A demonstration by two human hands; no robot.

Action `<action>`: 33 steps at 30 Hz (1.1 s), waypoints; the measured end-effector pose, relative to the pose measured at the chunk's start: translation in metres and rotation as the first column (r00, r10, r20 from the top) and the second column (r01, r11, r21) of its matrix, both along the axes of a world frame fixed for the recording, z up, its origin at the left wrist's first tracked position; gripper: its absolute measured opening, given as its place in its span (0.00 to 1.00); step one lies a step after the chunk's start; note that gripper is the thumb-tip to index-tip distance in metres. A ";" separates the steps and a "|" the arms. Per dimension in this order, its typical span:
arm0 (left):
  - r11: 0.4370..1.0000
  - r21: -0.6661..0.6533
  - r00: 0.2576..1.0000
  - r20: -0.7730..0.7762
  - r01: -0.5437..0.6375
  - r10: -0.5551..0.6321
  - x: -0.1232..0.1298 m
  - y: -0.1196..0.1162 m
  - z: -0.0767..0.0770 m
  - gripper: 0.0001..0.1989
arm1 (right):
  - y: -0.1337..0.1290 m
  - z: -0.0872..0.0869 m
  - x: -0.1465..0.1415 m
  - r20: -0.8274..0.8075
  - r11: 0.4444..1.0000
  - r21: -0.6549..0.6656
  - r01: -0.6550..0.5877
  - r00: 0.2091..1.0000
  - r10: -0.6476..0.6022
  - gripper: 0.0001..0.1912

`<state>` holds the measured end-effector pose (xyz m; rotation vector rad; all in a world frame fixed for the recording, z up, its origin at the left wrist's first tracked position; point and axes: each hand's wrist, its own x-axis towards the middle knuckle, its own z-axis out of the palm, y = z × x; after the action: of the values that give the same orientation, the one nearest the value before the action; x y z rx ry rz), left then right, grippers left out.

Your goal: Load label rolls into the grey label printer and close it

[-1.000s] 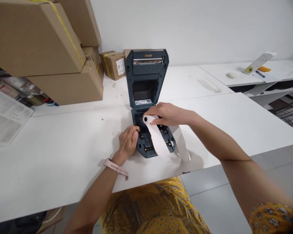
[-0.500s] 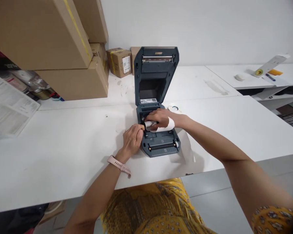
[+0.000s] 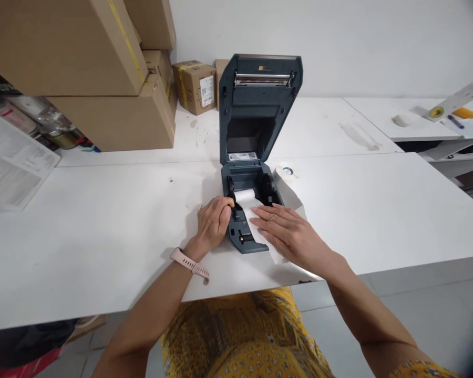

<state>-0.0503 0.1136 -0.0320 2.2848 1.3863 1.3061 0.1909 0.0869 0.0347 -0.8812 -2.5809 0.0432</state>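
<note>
The right hand (image 3: 289, 233) lies flat, palm down, over a paper strip (image 3: 249, 212). Its fingers are stretched out and rather close to each other, and the fingertips rest at the right side of the strip; I do not see them pinch anything. The strip comes from a small white roll (image 3: 244, 195), which sits inside the open printer (image 3: 246, 170), and runs forward beyond the front edge, partly hidden under the hand.

The left hand (image 3: 213, 223) is curled, with the thumb and first finger at the left edge of the printer, beside the roll. I cannot tell if it grips something there. A pink band (image 3: 189, 265) is around the left wrist.

In the printer, the roll lies next to the left black holder (image 3: 231, 186), while a gap separates it from the right black holder (image 3: 267, 189). The lid (image 3: 256, 107) is raised and leans backward.

Just to the right of the printer, a bigger roll (image 3: 279, 173) with a blue core lies on the white table (image 3: 358, 210). Behind, to the left, is a small carton (image 3: 193, 89), and next to it stand large cartons (image 3: 118, 123). At the far right there are a pen (image 3: 456, 122) and a yellow tape (image 3: 436, 112).
</note>
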 end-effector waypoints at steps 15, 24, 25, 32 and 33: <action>0.999 -0.043 1.000 0.000 -0.006 0.006 0.000 -0.003 0.003 0.23 | -0.033 -0.007 -0.019 -0.140 0.998 -0.010 0.059 0.988 -0.060 0.15; 0.997 -0.072 1.000 -0.009 -0.015 0.014 0.000 -0.003 0.001 0.26 | -0.040 -0.010 -0.018 -0.176 0.994 -0.090 0.070 0.981 -0.085 0.18; 0.997 -0.071 1.000 -0.015 -0.014 0.013 0.000 -0.003 0.001 0.26 | -0.040 -0.010 -0.017 -0.181 0.993 -0.095 0.068 0.980 -0.085 0.18; 0.997 -0.080 1.000 -0.023 -0.011 0.010 -0.001 -0.004 0.003 0.28 | -0.042 -0.011 -0.013 -0.202 0.994 -0.091 0.056 0.977 -0.074 0.18; 0.995 -0.094 1.000 -0.029 -0.011 0.008 -0.001 -0.004 0.004 0.29 | -0.043 -0.011 -0.012 -0.206 0.995 -0.088 0.054 0.976 -0.071 0.19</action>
<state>-0.0510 0.1092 -0.0279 2.2459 1.4380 1.1884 0.1784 0.0441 0.0240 -0.9340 -2.3690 0.2143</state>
